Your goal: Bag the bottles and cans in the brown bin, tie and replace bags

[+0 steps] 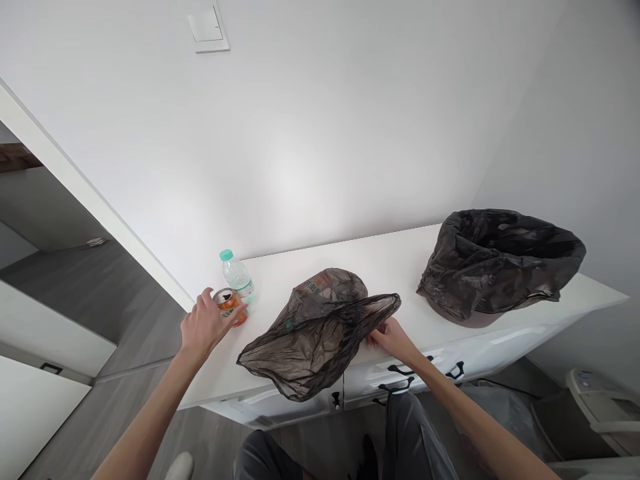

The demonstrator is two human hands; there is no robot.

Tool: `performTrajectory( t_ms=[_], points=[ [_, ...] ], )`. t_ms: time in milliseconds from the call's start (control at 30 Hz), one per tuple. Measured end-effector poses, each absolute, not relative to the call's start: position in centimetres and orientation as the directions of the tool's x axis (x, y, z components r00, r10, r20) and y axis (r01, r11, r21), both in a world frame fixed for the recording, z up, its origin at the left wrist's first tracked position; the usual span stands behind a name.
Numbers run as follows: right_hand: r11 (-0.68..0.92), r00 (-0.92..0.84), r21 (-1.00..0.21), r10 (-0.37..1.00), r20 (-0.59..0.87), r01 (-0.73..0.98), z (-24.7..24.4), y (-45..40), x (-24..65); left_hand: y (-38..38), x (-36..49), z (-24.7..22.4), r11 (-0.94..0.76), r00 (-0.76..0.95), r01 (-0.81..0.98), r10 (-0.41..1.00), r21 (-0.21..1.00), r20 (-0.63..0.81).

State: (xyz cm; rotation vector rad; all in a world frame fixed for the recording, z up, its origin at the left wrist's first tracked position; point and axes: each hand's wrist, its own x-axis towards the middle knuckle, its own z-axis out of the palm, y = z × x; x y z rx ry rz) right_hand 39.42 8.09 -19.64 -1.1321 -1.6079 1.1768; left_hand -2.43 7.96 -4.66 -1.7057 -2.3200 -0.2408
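My left hand (204,325) is around an orange drink can (231,308), thumb on its near right side and fingers at its left. The can stands upright on the white cabinet top, its opened lid facing up. Just behind it is a clear plastic bottle (237,272) with a green cap. My right hand (391,339) grips the rim of a thin black plastic bag (320,333), its fingertips partly hidden by the film. The bag lies with its mouth towards me, and orange printed items show dimly through its far part.
At the right end of the white cabinet (280,265) stands a bin (475,319) lined with a black bag. Drawers with black handles (407,369) face me. A wall rises behind, and a doorway opens on the left. A light-coloured chair (600,400) is at lower right.
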Motion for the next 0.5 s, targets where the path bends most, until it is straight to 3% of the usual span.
performTrajectory(
  t_ms=[100, 200, 267, 333, 433, 500],
  points=[
    [0.155, -0.260, -0.971, 0.960, 0.105, 0.180, -19.4, 8.0, 39.4, 6.0, -1.2, -4.7, 0.195, -0.142, 0.980, 0.820, -0.038, 0.554],
    [0.153, -0.268, -0.971, 0.958, 0.100, 0.184, -19.3, 8.0, 39.5, 3.1, 1.7, -4.5, -0.130, 0.090, 0.991, 0.757, 0.014, 0.648],
    [0.157, -0.271, -0.968, 0.957, 0.101, 0.196, -19.5, 8.0, 39.7, 1.3, 4.2, -5.0, -0.401, 0.305, 0.915, 0.769, 0.052, 0.562],
    [0.162, -0.274, -0.966, 0.956, 0.103, 0.203, -19.8, 8.1, 39.8, 0.1, 6.4, -6.4, -0.551, 0.459, 0.825, 0.782, 0.124, 0.422],
    [0.162, -0.266, -0.968, 0.958, 0.108, 0.193, -20.2, 8.2, 39.9, -0.4, 8.2, -10.0, -0.527, 0.463, 0.822, 0.839, 0.215, 0.284],
    [0.165, -0.258, -0.969, 0.959, 0.114, 0.186, -20.2, 8.2, 39.9, -0.2, 8.3, -12.3, -0.432, 0.377, 0.880, 0.888, 0.199, 0.265]
  ],
)
